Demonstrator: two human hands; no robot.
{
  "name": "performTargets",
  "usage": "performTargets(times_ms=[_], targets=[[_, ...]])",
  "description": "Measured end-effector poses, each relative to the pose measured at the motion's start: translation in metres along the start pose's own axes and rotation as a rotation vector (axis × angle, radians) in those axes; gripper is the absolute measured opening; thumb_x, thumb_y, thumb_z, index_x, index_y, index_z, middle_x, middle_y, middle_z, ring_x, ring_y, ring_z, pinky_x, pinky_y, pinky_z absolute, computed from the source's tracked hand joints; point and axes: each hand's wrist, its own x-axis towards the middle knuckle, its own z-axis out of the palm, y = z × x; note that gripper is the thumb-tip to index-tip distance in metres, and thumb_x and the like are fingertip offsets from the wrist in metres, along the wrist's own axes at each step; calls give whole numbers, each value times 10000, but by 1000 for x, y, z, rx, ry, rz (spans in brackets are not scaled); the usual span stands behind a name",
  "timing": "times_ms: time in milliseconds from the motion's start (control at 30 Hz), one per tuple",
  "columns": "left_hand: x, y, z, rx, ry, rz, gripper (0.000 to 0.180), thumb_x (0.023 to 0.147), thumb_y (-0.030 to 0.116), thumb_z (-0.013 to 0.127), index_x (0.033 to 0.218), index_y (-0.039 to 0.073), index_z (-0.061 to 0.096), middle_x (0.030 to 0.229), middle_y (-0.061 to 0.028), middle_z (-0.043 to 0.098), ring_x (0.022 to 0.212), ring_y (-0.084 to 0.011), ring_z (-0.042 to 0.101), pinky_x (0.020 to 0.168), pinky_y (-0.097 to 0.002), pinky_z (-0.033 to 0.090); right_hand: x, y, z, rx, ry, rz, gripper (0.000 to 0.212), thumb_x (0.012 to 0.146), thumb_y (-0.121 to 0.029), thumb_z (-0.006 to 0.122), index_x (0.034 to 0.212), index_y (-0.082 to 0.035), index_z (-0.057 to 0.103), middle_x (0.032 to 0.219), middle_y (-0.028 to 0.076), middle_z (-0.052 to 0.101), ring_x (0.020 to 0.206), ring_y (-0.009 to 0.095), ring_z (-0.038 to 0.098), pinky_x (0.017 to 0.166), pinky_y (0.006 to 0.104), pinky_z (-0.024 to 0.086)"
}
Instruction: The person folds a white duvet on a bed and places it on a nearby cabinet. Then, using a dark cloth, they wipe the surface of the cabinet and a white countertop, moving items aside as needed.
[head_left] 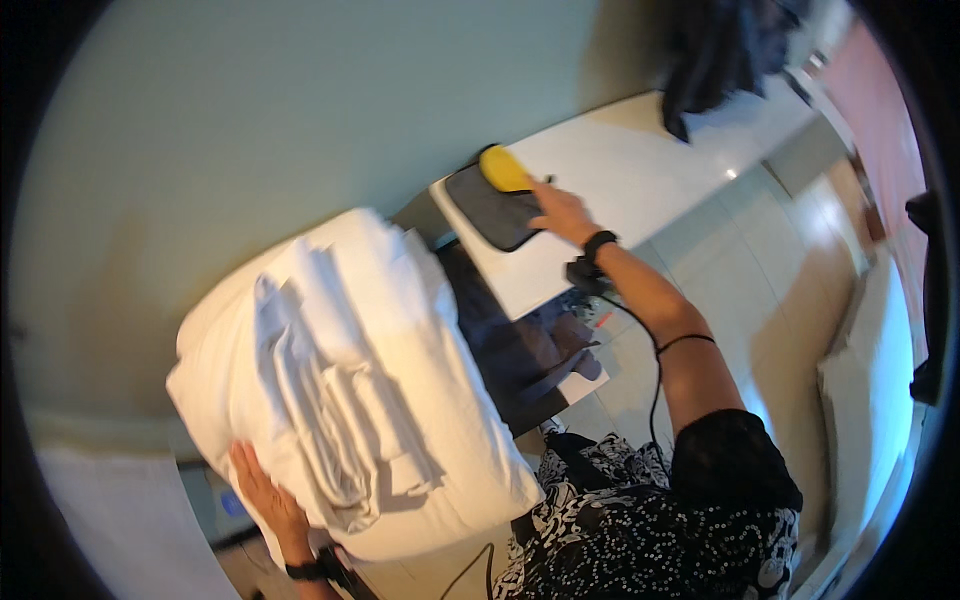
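Note:
A thick white padded stack (440,440) lies at the left, with a loosely folded white cloth (340,420) bunched along its top. My left hand (268,490) lies flat on the near left edge of the stack, fingers stretched out beside the cloth. Farther off to the right, my right hand (562,213) reaches to a yellow rounded thing (504,170) with a dark edge. Its fingers close at the near end of that thing, though the grip is partly blurred. Under it is a dark grey square pad (490,215) on the corner of a white tabletop.
The long white tabletop (620,150) runs along the wall, with dark cloth (715,70) hanging over its far end. Dark items (520,345) fill a lower shelf between table and stack. A black cable (655,390) trails along my right arm. White padding (870,390) stands at the right.

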Motion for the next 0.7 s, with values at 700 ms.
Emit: performTargets(times_ms=[700], targets=[[-154, 74, 12, -874, -17, -378, 455, 835, 229, 648, 1242, 54, 541, 976, -110, 678, 859, -241, 658, 758, -355, 512, -278, -98, 12, 392, -947, 8, 235, 781, -143, 626, 921, 46, 609, 715, 57, 577, 643, 141, 488, 592, 322, 414]])
